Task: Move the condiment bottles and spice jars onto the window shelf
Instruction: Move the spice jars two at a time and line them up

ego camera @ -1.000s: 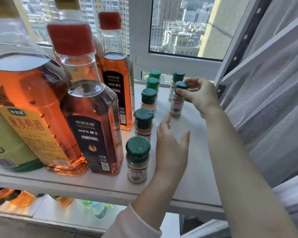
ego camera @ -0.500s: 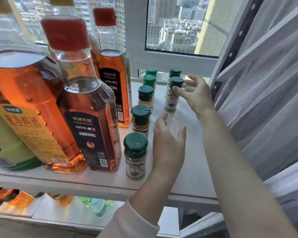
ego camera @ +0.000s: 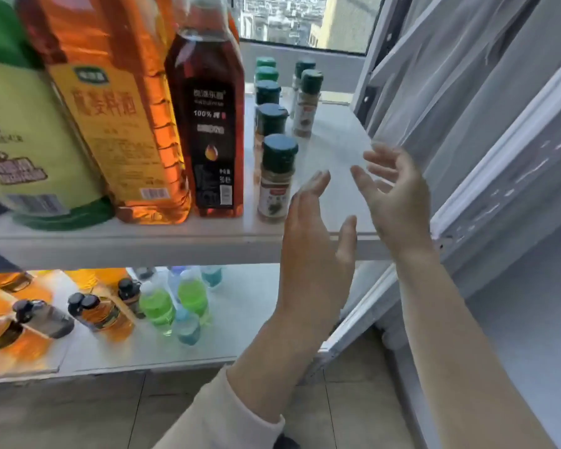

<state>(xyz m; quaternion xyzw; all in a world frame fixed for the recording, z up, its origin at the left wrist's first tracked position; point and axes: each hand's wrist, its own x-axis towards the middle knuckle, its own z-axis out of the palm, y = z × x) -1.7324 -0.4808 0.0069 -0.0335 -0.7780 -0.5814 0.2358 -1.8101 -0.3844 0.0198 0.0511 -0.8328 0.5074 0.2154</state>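
From the head camera, both my hands are empty. My left hand (ego camera: pixel 314 241) is raised in front of the front edge of the window shelf (ego camera: pixel 332 147), fingers straight and loosely apart, back toward me, gripping nothing; its fingertips lie just to the right of the nearest spice jar (ego camera: pixel 277 179), and they look to be apart from it. My right hand (ego camera: pixel 399 196) hovers just beside it on the right, palm turned inward, fingers spread and slightly bent, holding nothing, close to the white curtain (ego camera: pixel 467 92). The spice jars, all green-capped and upright, stand on the shelf in a row running back toward the window (ego camera: pixel 305 21): behind the nearest comes a second jar (ego camera: pixel 270 123), then a third jar (ego camera: pixel 268 92), with more behind. A shorter row of two stands to their right, its front jar (ego camera: pixel 307 103) well apart from my hands. Left of the jars stand the condiment bottles: a dark oil bottle (ego camera: pixel 208 124) just beside the nearest jar, an amber bottle (ego camera: pixel 120 118) with a yellow label, and a green-labelled bottle (ego camera: pixel 23 134) at the edge of view. On the lower shelf (ego camera: pixel 250 306) are small green bottles (ego camera: pixel 157 306) and black-capped amber ones (ego camera: pixel 101 314).
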